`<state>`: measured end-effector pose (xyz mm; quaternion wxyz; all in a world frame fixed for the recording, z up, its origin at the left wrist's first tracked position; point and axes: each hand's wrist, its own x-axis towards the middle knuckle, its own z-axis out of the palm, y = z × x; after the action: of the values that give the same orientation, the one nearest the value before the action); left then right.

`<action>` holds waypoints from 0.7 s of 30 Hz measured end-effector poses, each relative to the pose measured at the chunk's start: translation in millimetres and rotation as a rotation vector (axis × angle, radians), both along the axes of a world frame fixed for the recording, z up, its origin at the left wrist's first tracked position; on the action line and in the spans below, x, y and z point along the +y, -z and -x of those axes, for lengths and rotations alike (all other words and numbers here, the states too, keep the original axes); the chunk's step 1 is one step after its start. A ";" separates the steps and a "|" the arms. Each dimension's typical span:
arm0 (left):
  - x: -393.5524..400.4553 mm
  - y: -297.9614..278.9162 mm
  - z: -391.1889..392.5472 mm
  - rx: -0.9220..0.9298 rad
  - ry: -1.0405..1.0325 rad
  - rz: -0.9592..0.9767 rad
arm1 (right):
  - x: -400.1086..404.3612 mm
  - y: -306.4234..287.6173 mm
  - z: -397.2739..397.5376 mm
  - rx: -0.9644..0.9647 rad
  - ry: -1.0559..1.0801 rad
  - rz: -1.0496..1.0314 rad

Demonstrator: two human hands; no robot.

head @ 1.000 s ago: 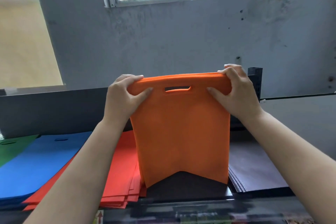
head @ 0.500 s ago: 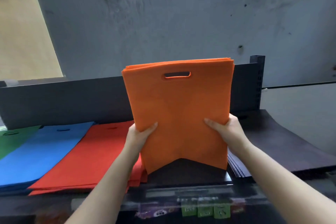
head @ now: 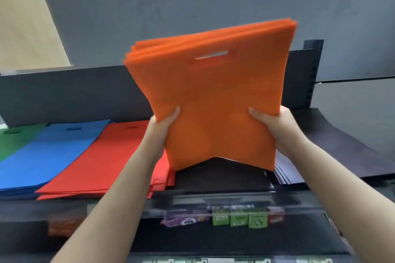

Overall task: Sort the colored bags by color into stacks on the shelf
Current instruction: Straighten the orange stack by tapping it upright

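A bundle of several orange bags (head: 213,96) stands upright above the dark shelf (head: 224,179), tipped so its top leans away and to the right. My left hand (head: 164,121) grips its left edge and my right hand (head: 275,124) grips its right edge, both near the lower half. On the shelf to the left lie flat stacks: red bags (head: 100,160), blue bags (head: 42,156) and green bags (head: 12,141). A stack of dark bags (head: 333,151) lies to the right.
A dark back panel (head: 74,94) runs behind the stacks, with a slotted black upright post (head: 313,70) at the right. Below the shelf's front edge, small green and purple packages (head: 239,219) sit on a lower level. A grey wall (head: 192,6) rises behind.
Both hands slid from the bundle's top corners down to its lower side edges. The bundle has since tilted, its top fanning slightly, and the view has dipped lower.
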<state>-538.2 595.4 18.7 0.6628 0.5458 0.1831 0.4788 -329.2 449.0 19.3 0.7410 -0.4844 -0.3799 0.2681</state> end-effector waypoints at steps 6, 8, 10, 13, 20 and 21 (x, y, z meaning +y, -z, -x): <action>9.9 -2.9 1.9 0.155 0.111 0.005 | 1.1 7.3 -0.6 0.033 -0.066 0.088; 7.3 1.5 -3.2 0.227 0.095 -0.017 | 0.6 9.2 -3.1 0.059 -0.073 0.098; 8.9 -5.2 -7.1 0.186 0.061 -0.064 | 1.1 3.3 -6.8 0.073 -0.066 0.085; 12.8 -10.2 -9.1 0.070 0.105 -0.008 | -0.4 2.4 -10.6 0.094 -0.085 0.085; 6.1 9.6 -10.2 0.100 0.102 0.060 | 1.8 19.0 -7.3 0.058 -0.071 0.113; 8.4 5.6 -8.3 0.077 0.076 0.037 | 2.3 17.4 -8.3 0.057 -0.081 0.102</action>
<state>-530.0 603.8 13.1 0.6831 0.5579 0.1965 0.4283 -320.9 451.4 1.9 0.7144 -0.4979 -0.3639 0.3307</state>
